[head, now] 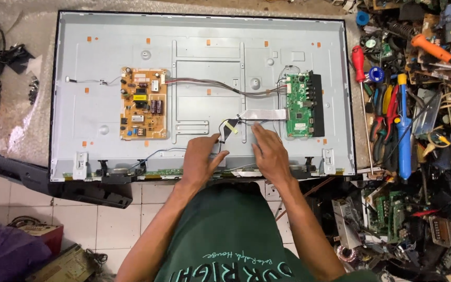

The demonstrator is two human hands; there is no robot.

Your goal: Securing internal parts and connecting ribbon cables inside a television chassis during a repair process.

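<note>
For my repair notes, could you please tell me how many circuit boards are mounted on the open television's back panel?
2: a tan board left of centre and a green board at right. More may lie hidden along the bottom edge behind the hands.

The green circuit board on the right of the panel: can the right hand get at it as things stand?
Probably yes. The right hand rests on the metal back panel just left of and below the green circuit board; only a white ribbon cable lies between them.

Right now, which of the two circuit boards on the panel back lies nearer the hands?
The green board with the black edge strip, just right of the right hand. The tan board sits farther off, left of the left hand.
</note>
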